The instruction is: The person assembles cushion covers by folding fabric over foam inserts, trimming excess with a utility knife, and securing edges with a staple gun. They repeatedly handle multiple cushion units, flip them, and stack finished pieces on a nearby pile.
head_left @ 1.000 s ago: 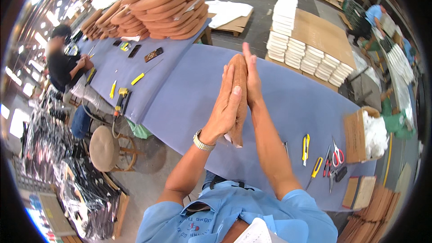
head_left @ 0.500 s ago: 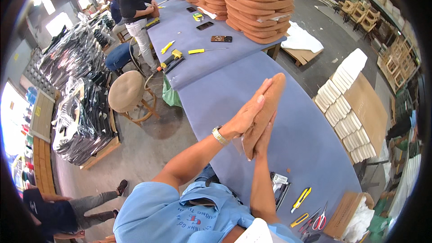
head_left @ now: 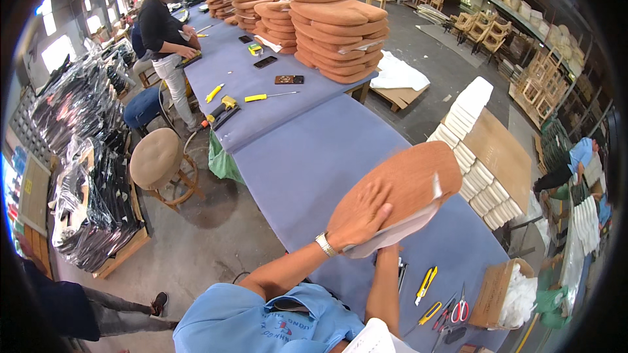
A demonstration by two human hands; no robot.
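A brown upholstered seat cushion (head_left: 405,180) is tilted over the near part of the blue-covered table (head_left: 307,150). A pale fabric edge (head_left: 399,230) shows along its near side, and a small white patch (head_left: 437,185) on its face. My left hand (head_left: 362,212), with a metal watch at the wrist, lies flat on the cushion's upper face, fingers spread. My right forearm (head_left: 384,281) runs up beneath the cushion, which hides the right hand's fingers. Next to that forearm, part of a staple gun (head_left: 401,271) shows.
Yellow cutters (head_left: 426,285), red-handled scissors (head_left: 460,312) and a cardboard box (head_left: 498,291) lie at the near right. Stacked brown cushions (head_left: 340,33), phones (head_left: 265,62), a screwdriver (head_left: 271,97) and another tool (head_left: 222,112) occupy the far section. A person (head_left: 163,39) stands beyond; a stool (head_left: 157,160) is left.
The cushion has turned from edge-on to showing its broad brown face and moved right and down. My left hand now lies on top; the right hand has gone from sight beneath it. The view has shifted.
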